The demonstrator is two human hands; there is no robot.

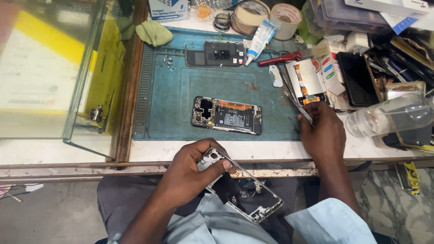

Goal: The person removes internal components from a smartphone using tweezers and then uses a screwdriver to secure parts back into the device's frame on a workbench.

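Left hand point(190, 169) below the front edge of the work surface point(271, 149), over the lap; grip clenched on thin silvery phone mid-frame point(244, 192), thumb pressed across its top end near the camera cut-out. Frame tilted, lower end toward the body, free of any support. Right hand point(323, 135) at the surface edge, grip closed on slim metal tweezers point(298, 108), tips pointing up and away over the mat.

Handling judgement: frame looks light, thin-walled, open in the middle, so likely to flex or twist if squeezed across the span; probably safest held by the long side rails, clear of the corners and of any small parts fixed inside. Tweezers stiff, fine-tipped, prone to slip on smooth metal.

Surroundings: teal silicone repair mat point(172, 99) on the surface, carrying opened smartphone with exposed black battery and circuit board point(227, 115), lying flat, well apart from both hands. Dark phone back cover point(216, 53) at the mat's far edge; white glue tube point(260, 39) leaning across it; red-handled tool point(282, 58) just beside. Small screws point(168, 62) loose at far left of mat. Two tape rolls point(266, 17) behind. Clear plastic bottle point(391, 118) on its side, near the right hand, amid crowded clutter. Glass case point(58, 68) standing at left.
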